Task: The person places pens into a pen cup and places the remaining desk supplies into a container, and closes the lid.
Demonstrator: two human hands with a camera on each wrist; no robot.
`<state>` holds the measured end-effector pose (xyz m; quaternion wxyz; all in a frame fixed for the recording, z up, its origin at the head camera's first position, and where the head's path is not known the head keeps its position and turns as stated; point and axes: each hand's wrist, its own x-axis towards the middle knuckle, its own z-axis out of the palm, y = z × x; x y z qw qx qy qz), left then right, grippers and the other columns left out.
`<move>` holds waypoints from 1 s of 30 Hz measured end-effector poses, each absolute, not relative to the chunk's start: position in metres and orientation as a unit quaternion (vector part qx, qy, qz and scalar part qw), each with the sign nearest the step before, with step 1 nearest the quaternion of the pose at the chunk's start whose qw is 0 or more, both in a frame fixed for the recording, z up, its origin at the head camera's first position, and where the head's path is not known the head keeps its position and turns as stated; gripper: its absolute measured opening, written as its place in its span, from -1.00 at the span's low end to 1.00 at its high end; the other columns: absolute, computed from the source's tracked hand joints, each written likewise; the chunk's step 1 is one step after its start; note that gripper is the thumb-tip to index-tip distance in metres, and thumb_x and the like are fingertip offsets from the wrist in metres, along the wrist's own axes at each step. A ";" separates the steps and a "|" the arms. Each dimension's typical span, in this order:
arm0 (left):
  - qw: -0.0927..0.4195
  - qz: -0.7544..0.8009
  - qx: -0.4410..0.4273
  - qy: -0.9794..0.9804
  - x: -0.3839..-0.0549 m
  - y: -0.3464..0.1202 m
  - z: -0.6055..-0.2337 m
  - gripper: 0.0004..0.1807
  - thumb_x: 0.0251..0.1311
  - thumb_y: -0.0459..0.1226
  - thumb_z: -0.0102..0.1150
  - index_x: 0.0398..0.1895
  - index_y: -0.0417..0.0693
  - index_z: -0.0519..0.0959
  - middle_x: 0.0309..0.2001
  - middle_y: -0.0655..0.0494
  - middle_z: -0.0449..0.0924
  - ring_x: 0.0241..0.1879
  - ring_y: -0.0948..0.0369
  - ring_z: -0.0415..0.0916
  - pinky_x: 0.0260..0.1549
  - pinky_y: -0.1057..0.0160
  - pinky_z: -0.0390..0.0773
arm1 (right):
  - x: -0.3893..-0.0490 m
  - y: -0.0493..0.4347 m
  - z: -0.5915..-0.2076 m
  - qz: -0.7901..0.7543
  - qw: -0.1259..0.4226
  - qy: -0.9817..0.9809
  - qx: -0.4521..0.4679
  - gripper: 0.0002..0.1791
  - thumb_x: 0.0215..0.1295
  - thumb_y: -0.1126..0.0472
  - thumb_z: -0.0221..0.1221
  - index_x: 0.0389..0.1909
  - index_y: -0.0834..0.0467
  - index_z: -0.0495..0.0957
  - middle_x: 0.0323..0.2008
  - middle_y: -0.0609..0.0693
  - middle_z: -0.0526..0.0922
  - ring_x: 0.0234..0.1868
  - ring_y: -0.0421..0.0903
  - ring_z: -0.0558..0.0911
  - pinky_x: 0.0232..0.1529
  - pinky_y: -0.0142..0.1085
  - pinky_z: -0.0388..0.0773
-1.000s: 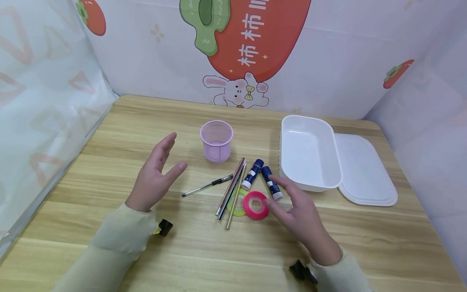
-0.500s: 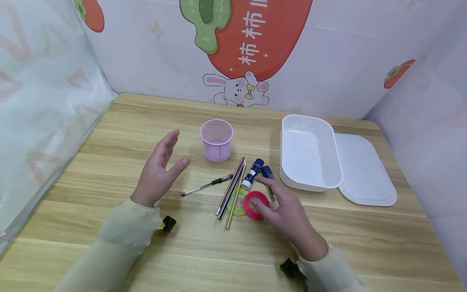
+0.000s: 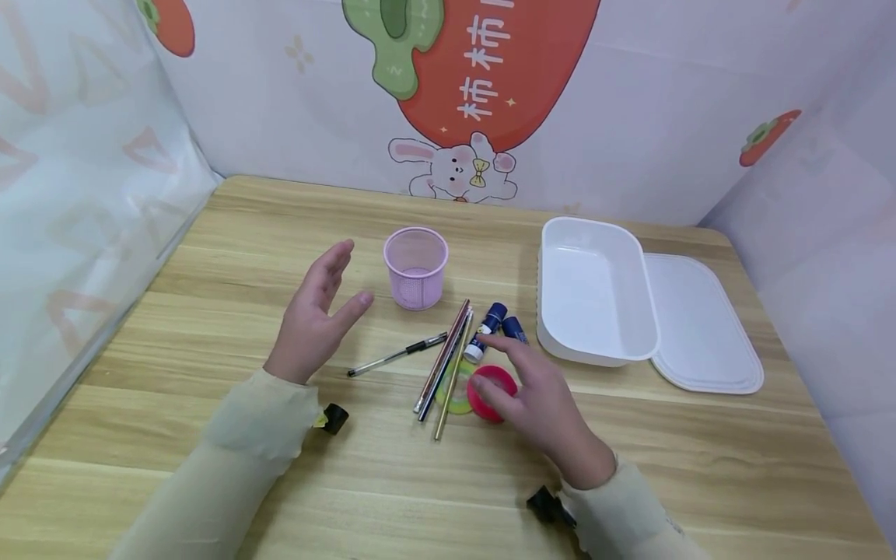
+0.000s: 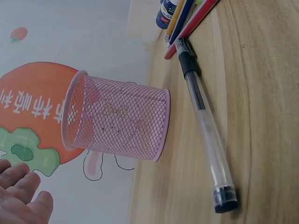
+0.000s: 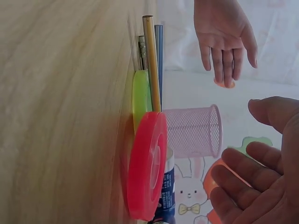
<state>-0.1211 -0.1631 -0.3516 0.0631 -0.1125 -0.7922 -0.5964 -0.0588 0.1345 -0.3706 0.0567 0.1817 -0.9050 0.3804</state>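
Note:
My left hand [image 3: 311,319] hovers with fingers extended and thumb spread, left of the pink mesh pen holder [image 3: 416,289]. Below that holder lies a black-and-clear pen [image 3: 397,357]. My right hand [image 3: 542,400], holding nothing, reaches over the pink tape roll [image 3: 494,371], its thumb overlapping the roll in the head view. Several pencils [image 3: 441,364] lie side by side across a yellow-green tape roll [image 3: 460,408]. Two navy glue sticks, one nearer the pencils [image 3: 493,315] and another glue stick [image 3: 514,329], lie beyond the right hand, which partly covers the second.
A white plastic box [image 3: 595,356] stands open at the right. Its flat white lid [image 3: 710,334] lies beside it, partly behind the box. Printed cloth [image 3: 280,117] walls off the back and sides of the wooden table [image 3: 392,498].
My right hand has moved left, from beside the glue stick to over the pink tape roll. The left hand has shifted slightly up and right. The objects stay where they were.

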 end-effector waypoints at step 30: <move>0.038 -0.638 -0.103 -0.763 -0.158 -0.137 -0.354 -0.16 0.32 -0.19 0.28 0.57 -0.08 0.09 0.53 0.12 0.15 0.51 0.25 0.07 0.49 0.23 0.08 | -0.080 0.111 -0.384 0.480 0.006 -0.863 0.158 -0.61 0.27 0.19 0.38 0.10 0.13 0.61 0.04 -0.09 0.70 0.08 -0.10 0.63 0.16 -0.12 0.60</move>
